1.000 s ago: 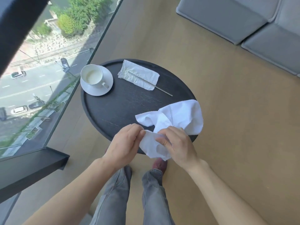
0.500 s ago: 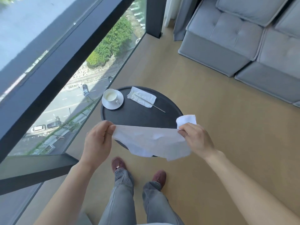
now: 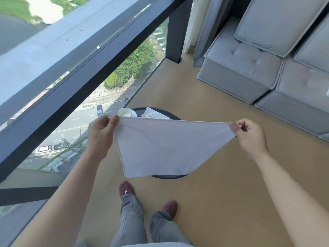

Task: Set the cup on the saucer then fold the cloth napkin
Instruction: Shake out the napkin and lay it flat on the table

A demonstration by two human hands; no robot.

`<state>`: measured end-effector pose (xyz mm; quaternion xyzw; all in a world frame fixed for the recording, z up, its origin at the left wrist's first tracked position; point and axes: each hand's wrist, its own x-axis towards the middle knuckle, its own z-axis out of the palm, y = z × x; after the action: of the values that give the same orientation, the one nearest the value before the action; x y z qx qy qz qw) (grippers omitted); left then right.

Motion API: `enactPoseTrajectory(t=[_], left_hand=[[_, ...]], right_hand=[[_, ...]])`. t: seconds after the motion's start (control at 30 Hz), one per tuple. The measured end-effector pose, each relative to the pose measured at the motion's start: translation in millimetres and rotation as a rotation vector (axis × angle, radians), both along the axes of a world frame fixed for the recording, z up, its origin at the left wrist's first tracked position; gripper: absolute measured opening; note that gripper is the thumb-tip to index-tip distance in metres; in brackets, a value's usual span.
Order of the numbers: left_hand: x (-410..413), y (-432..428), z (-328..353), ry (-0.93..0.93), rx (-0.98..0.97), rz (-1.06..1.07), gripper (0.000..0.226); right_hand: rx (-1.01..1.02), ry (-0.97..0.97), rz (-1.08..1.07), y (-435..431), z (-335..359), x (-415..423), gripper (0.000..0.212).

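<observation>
Napkin (image 3: 165, 148) is now being stretched wider between pinching left hand (image 3: 101, 132) and right hand (image 3: 249, 136), hiding most of the worktop (image 3: 175, 117); cup (image 3: 125, 112) is sitting at its far-left edge.

arms (image 3: 76, 189): bare, no sleeves | trousers (image 3: 131, 220): grey denim | shoes (image 3: 125, 188): 2, dark red

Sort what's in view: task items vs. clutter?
Job:
cloth napkin, held taut by left hand and right hand
cup on saucer

Lying about:
wrapped packet on round table
grey sofa
</observation>
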<state>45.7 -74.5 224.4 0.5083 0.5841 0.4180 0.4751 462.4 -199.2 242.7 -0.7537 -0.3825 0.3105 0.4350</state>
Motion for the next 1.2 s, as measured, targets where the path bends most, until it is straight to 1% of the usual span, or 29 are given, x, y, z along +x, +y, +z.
enactPoseTrajectory(t=[0.13,0.17,0.2,0.3,0.37,0.43,0.47,0.53,0.67,0.83,0.9,0.93,0.97,1.03,1.07,1.1,1.2], left_hand=[[12,25,20,-0.087,0.015,0.028,0.03],[15,30,26,-0.109,0.033,0.03,0.03],[17,33,32,-0.129,0.05,0.03,0.03],[18,37,38,-0.168,0.1,0.024,0.028],[15,32,35,-0.151,0.121,0.009,0.029],[11,19,28,-0.126,0.124,-0.02,0.029],[9,12,22,-0.116,0.112,-0.027,0.029],[2,-7,5,-0.102,0.073,-0.042,0.029],[-19,-49,-50,-0.057,-0.033,-0.044,0.032],[-37,-98,-129,0.06,-0.214,-0.023,0.042],[-41,-113,-160,0.11,-0.288,-0.027,0.038],[-43,-118,-175,0.132,-0.331,-0.027,0.036],[-45,-122,-188,0.15,-0.373,-0.023,0.034],[-48,-126,-209,0.17,-0.432,-0.012,0.035],[-49,-125,-217,0.173,-0.451,-0.012,0.035],[-50,-121,-222,0.176,-0.462,-0.014,0.034],[-50,-101,-230,0.173,-0.465,-0.023,0.036]], right_hand=[[0.185,0.222,0.015,33,30,9,0.02],[0.216,0.261,0.019,40,36,12,0.016],[0.239,0.291,0.02,47,42,15,0.017],[0.271,0.373,0.017,58,53,21,0.024],[0.277,0.414,-0.003,59,52,21,0.029],[0.278,0.437,-0.03,55,45,19,0.038],[0.267,0.435,-0.043,51,37,17,0.039],[0.213,0.423,-0.064,39,13,16,0.029],[0.045,0.406,-0.048,4,-56,11,0.02],[-0.176,0.399,-0.026,-37,-147,-9,0.042],[-0.231,0.39,-0.04,-49,-180,-17,0.064],[-0.261,0.381,-0.047,-53,-193,-20,0.07],[-0.29,0.381,-0.058,-56,-206,-23,0.067],[-0.33,0.381,-0.081,-60,-226,-27,0.035],[-0.344,0.359,-0.088,-59,-235,-27,0.024],[-0.355,0.335,-0.09,-57,-242,-26,0.021],[-0.357,0.291,-0.102,-39,-249,-24,0.02]])
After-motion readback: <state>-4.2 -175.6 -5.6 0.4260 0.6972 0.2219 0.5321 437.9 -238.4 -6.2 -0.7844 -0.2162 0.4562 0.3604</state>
